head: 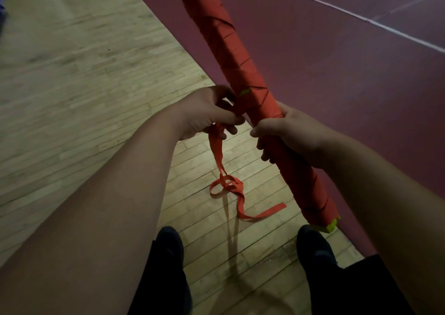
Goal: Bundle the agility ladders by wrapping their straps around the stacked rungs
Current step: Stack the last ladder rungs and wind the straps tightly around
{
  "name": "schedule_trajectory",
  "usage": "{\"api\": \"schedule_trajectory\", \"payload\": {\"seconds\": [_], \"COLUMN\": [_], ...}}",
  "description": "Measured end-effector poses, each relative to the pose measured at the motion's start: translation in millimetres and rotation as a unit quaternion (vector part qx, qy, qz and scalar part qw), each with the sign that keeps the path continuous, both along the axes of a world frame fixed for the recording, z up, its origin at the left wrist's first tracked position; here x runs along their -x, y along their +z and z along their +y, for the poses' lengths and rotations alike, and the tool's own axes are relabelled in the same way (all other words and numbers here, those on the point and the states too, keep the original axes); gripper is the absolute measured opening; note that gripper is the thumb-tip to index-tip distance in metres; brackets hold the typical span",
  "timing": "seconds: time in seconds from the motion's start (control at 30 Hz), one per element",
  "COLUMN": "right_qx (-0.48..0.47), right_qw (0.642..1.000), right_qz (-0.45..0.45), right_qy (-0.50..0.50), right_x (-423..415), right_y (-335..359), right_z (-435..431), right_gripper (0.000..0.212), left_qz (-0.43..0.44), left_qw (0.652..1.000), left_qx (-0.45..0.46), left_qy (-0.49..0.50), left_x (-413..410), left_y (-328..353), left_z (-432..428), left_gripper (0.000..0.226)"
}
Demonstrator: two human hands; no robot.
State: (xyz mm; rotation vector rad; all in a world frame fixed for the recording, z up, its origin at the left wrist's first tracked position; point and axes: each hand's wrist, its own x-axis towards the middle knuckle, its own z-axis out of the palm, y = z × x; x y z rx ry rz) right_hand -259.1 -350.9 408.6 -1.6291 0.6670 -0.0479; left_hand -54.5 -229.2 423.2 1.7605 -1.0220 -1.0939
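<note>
One bundle of stacked rungs (231,49), wound almost end to end in red strap, is held on a diagonal in front of the person. Its far end runs up and away to the top edge of view and its near end sits low beside the right shoe (315,244). Can't tell whether that low end touches the floor

Yellow-green rung ends (330,226) poke out of the wrap at the near end, more of it at the far end, and a small patch shows through a gap mid-bundle

Right hand (289,134) has its fingers curled round the bundle a bit below the middle, a firm grasp. Left hand (207,112) is just beside the bundle on its left, thumb and fingers pinching the loose strap tail (226,184) right where it leaves the wrap

From that pinch the tail hangs down, loops over itself in a loose tangle, and its free end lies flat on the wooden floor (84,85) between the feet and the bundle

Left shoe (168,244) is dark like the right, with dark trousers below both. Bundle lines up roughly along the edge where the wood meets the maroon court surface (337,61). White line (361,18) crosses the maroon well beyond
</note>
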Motion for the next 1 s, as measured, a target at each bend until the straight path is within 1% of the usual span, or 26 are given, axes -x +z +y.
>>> {"api": "schedule_trajectory", "payload": {"seconds": [0.17,0.37,0.5,0.57,0.63,0.67,0.73,0.77,0.8,0.83,0.87,0.93,1.0], "right_qx": [0.003,0.029,0.082,0.123,0.17,0.193,0.24,0.262,0.278,0.289,0.297,0.297,0.251], "right_qw": [1.0,0.999,0.996,0.991,0.983,0.979,0.967,0.96,0.955,0.951,0.948,0.948,0.963], "right_qz": [0.011,0.026,0.041,0.052,0.06,0.062,0.067,0.069,0.072,0.075,0.082,0.105,0.097], "right_qy": [0.0,0.014,0.002,-0.005,-0.018,-0.029,-0.056,-0.067,-0.075,-0.08,-0.078,-0.051,-0.021], "right_x": [-0.5,-1.9,-5.4,-8.5,-12.6,-14.4,-17.6,-18.7,-19.3,-20.2,-21.1,-21.7,-18.7], "right_y": [-3.0,-6.7,-10.6,-13.2,-16.4,-18.0,-22.0,-24.9,-27.0,-29.7,-30.8,-27.7,-16.3], "right_z": [-2.8,-1.6,-0.2,1.6,3.8,5.3,8.2,9.6,11.2,12.7,14.2,13.7,9.2], "right_gripper": [0.042,0.039,0.048,0.058,0.067,0.069,0.07,0.07,0.071,0.071,0.071,0.069,0.062], "left_qz": [0.008,0.02,0.024,0.024,0.038,0.053,0.081,0.081,0.069,0.051,0.032,0.012,0.009], "left_qw": [0.999,0.998,0.997,0.996,0.994,0.993,0.991,0.991,0.991,0.991,0.991,0.989,0.989], "left_qx": [-0.024,-0.054,-0.067,-0.083,-0.095,-0.1,-0.106,-0.107,-0.102,-0.093,-0.079,-0.049,-0.023], "left_qy": [-0.021,-0.011,0.008,0.014,0.022,0.022,0.021,0.032,0.054,0.08,0.106,0.142,0.146], "left_x": [-3.9,-9.0,-6.5,-4.2,-2.2,-1.1,2.6,6.2,10.4,14.6,18.2,21.0,18.1], "left_y": [6.7,7.7,11.5,14.1,17.8,19.3,20.4,19.3,16.8,13.2,9.2,2.0,0.9], "left_z": [2.8,3.2,-0.2,-2.5,-3.8,-4.0,-6.0,-8.3,-11.2,-14.5,-17.2,-20.6,-19.9], "left_gripper": [0.023,0.019,0.014,0.013,0.017,0.023,0.043,0.054,0.064,0.068,0.067,0.056,0.046]}}
